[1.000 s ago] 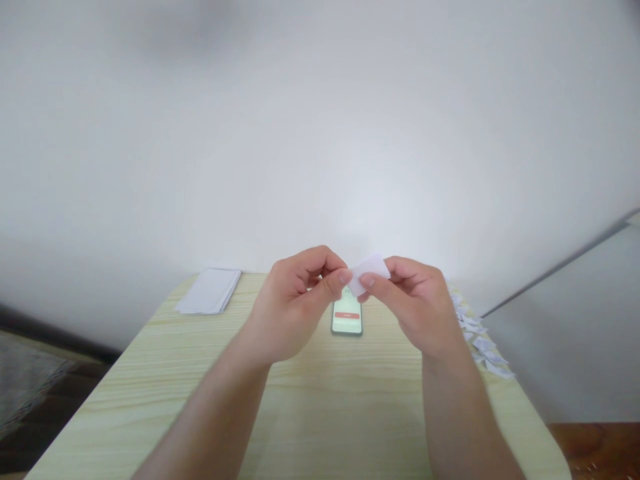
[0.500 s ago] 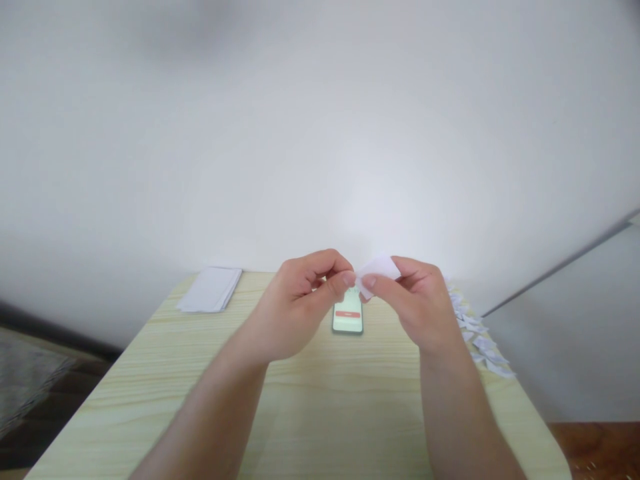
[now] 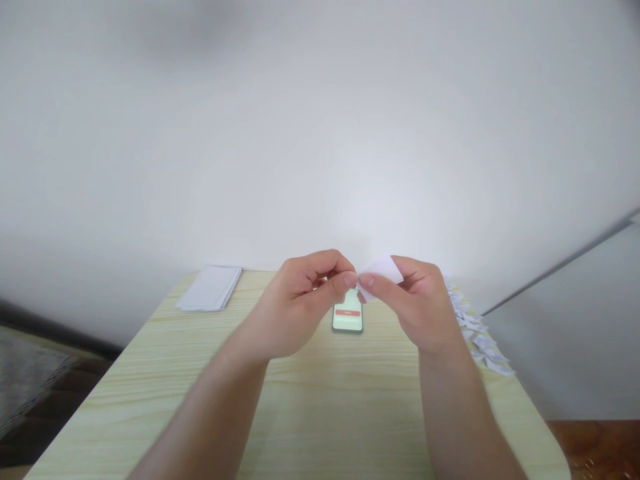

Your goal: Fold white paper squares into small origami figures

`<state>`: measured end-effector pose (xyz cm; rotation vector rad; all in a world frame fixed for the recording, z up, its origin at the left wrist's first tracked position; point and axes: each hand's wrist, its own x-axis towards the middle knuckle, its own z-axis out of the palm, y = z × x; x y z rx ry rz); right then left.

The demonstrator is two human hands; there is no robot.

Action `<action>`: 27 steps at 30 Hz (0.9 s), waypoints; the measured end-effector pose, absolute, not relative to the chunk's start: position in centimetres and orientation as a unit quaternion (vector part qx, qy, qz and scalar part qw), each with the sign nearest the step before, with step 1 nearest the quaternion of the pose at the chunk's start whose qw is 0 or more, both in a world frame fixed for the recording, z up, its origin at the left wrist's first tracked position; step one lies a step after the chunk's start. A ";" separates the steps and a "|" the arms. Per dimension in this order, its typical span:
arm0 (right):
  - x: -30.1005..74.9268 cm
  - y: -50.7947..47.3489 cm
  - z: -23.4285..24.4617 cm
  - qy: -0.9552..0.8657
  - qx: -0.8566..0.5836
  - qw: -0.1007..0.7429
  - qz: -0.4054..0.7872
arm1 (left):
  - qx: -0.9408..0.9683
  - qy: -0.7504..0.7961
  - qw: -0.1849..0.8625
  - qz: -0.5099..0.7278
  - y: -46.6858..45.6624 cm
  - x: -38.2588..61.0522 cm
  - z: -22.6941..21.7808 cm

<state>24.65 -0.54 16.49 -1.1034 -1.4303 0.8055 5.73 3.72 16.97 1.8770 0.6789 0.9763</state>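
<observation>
A small folded piece of white paper is held up in front of me, above the table. My right hand pinches it between thumb and fingers, and its upper part sticks out above the thumb. The thumb and forefinger of my left hand are closed on the paper's left tip, with the fingertips nearly touching my right thumb. Behind and below the hands lies a phone with a lit screen showing a red bar; its upper part is partly covered by the fingers.
A stack of white paper sheets lies at the table's back left. Several small folded white papers line the right edge, partly behind my right hand. The light wooden table stands against a white wall.
The folded paper has turned slightly and shifted a little to the right between the fingers. Both hands stay in almost the same place, still pinching it.
</observation>
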 end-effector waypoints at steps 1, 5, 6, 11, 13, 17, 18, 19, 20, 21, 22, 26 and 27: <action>24.7 -0.5 16.5 -0.605 -0.462 0.549 0.345 | 0.755 0.270 0.447 0.396 3.7 5.8 17.0; 24.9 -0.4 16.3 -0.606 -0.447 0.547 0.366 | 0.748 0.270 0.449 0.407 3.8 5.8 17.1; 25.0 -0.3 16.2 -0.603 -0.447 0.548 0.369 | 0.746 0.276 0.445 0.411 3.8 5.8 17.1; 25.6 0.0 15.7 -0.589 -0.457 0.557 0.367 | 0.737 0.290 0.436 0.428 4.0 5.6 17.1; 25.7 0.0 15.7 -0.586 -0.448 0.560 0.377 | 0.736 0.286 0.438 0.429 4.0 5.6 17.1; 25.5 -0.1 15.8 -0.586 -0.438 0.563 0.383 | 0.735 0.293 0.432 0.433 3.9 5.7 17.0; 25.5 -0.1 15.8 -0.586 -0.439 0.563 0.383 | 0.732 0.298 0.425 0.442 3.9 5.8 16.9; 25.5 -0.1 15.8 -0.582 -0.439 0.565 0.386 | 0.726 0.302 0.416 0.457 3.8 5.9 16.8; 25.4 0.0 15.7 -0.575 -0.436 0.569 0.395 | 0.719 0.304 0.403 0.477 3.8 6.0 16.7; 25.4 0.0 15.7 -0.564 -0.431 0.573 0.409 | 0.715 0.302 0.386 0.499 3.7 6.1 16.6; 25.3 0.1 15.6 -0.553 -0.425 0.577 0.426 | 0.715 0.295 0.367 0.517 3.7 6.1 16.5; 25.1 0.2 15.5 -0.518 -0.405 0.566 0.497 | 0.755 0.238 0.260 0.553 3.5 6.3 16.3; 25.1 0.2 15.5 -0.514 -0.403 0.558 0.513 | 0.761 0.229 0.236 0.559 3.5 6.2 16.3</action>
